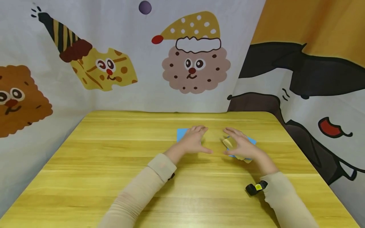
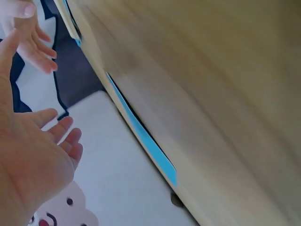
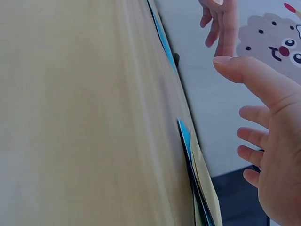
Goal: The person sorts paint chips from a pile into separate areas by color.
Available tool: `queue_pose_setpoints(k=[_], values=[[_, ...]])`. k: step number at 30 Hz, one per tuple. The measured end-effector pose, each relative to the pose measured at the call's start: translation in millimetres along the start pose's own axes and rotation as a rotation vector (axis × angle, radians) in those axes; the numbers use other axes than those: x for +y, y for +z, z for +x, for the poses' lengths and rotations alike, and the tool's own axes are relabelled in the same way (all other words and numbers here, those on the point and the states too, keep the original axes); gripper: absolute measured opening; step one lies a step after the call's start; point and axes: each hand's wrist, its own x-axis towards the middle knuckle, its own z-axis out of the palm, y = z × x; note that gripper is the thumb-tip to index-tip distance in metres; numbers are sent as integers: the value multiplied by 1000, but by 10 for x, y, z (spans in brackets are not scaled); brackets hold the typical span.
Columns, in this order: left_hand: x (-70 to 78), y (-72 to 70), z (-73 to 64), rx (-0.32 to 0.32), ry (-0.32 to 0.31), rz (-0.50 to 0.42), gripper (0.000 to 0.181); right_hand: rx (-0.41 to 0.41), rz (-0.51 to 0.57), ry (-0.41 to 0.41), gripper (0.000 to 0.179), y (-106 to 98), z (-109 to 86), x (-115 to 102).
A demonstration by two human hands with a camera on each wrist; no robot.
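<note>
In the head view my left hand (image 1: pixel 193 141) hovers over a flat blue square (image 1: pixel 181 133) and hides most of it. My right hand (image 1: pixel 243 146) is held above another blue square (image 1: pixel 252 140), which lies with a thin pale-yellow piece (image 1: pixel 228 143) whose edges stick out around it. Both hands have their fingers spread and loosely bent, palms facing each other, with a gap between them and nothing in either. From the left wrist, the blue square (image 2: pixel 146 139) looks flat on the wood. The right wrist view shows the blue and yellow pieces (image 3: pixel 200 188) edge-on, below the hand (image 3: pixel 277 127).
The pieces lie on a wood-grain table (image 1: pixel 114 177), toward its far side. A white cloth (image 1: pixel 119 101) printed with cartoon snacks hangs behind it. A small black device (image 1: pixel 255 188) sits on the right wrist at the beige sleeve.
</note>
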Motion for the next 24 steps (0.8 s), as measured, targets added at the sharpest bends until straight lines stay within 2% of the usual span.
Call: queue_pose_setpoints(k=[6,11,18,24], values=[[224,96,81,-3,-8,57,110,16,-6,-2,97,-93,-179,145],[399,137,129,-23,-44,70,109,12,-35,-3,102,-206,-319,262],[588,253,241,-19,-113,-9,109,-46,-65,19,102,-379,-399,361],[715,339,312,2,-142,15,109,-108,-42,36,105,-492,-393,469]])
